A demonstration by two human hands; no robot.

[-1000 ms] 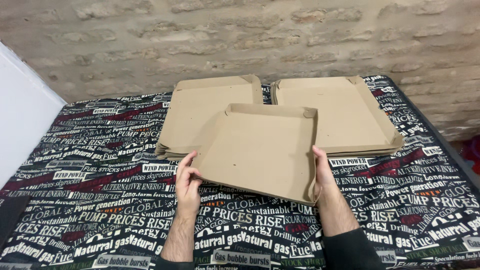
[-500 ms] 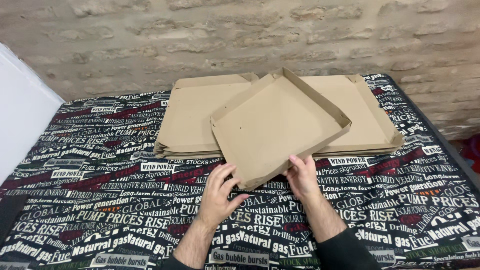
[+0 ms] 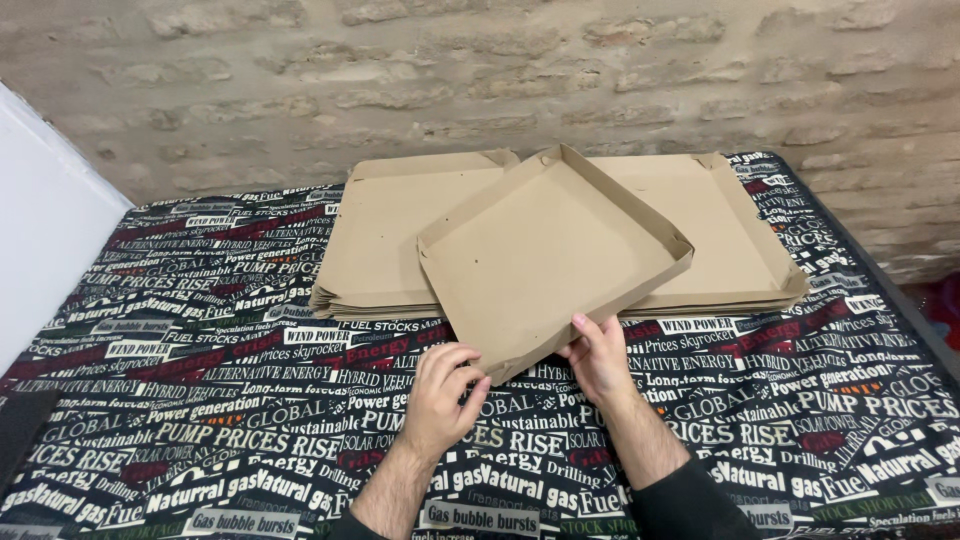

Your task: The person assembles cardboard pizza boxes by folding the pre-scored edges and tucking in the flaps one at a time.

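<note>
Cardboard tray (image 3: 553, 258), shallow and square with low folded walls, was held at its nearest corner by both hands and turned so that one corner pointed toward the person. Left hand (image 3: 446, 398) was curled, fingers (image 3: 462, 362) bent at the corner's left edge, seemingly pinching or pressing the folded flap there; how firmly it closed could not be told. Right hand (image 3: 600, 352) gripped the same corner from the right, thumb on the outer wall and fingers beneath, so that it probably bore the tray's weight while the other worked the fold. The tray was tilted, its near corner lifted off the cloth and its far part over the two stacks behind it; whether it touched them was not clear.

Left stack (image 3: 375, 245) and right stack (image 3: 722, 235) were piles of similar brown cardboard pieces, side by side and within easy reach, probably so that pieces could be taken or added without stretching.

Surface was a table covered by a dark cloth (image 3: 200, 400) printed all over with white, red and green lettering. Rough brick wall (image 3: 480, 80) stood close behind it, and a plain white panel (image 3: 45, 240) leaned in at the left edge of the view
</note>
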